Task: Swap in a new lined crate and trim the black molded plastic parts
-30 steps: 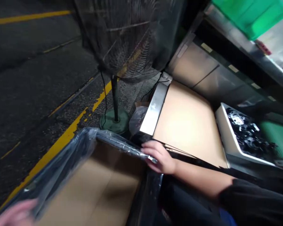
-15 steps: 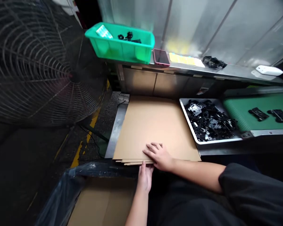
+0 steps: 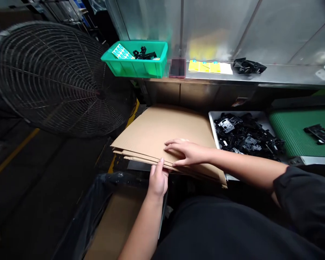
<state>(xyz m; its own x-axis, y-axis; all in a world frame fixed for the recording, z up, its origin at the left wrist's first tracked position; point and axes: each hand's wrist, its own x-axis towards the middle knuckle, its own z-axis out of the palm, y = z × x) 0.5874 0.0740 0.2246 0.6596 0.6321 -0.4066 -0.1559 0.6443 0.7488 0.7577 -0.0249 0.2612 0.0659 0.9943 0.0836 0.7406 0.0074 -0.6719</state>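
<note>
Several cardboard sheets (image 3: 162, 128) lie stacked in front of me, their near edges fanned out and raised off the metal table. My left hand (image 3: 158, 180) grips the near edge, thumb on top and the other fingers hidden underneath. Resting on the top sheet is my right hand (image 3: 188, 151), its fingers spread and pointing left, its thumb close to the near edge. Right of the sheets, a white tray (image 3: 213, 126) holds a heap of black and metallic parts (image 3: 246, 135).
A large caged fan (image 3: 59, 83) stands at the left. Below it is a box lined with dark plastic (image 3: 97, 202). On the back ledge are a green bin (image 3: 137, 68), a phone (image 3: 177, 68), yellow labels (image 3: 204, 66) and a black part (image 3: 249, 66). A green conveyor (image 3: 292, 133) carries another part.
The sheets' near edge has been lifted and skewed, its left corner swinging out to the left. Both hands have moved up with it. The view has shifted; one conveyor part has left the picture.
</note>
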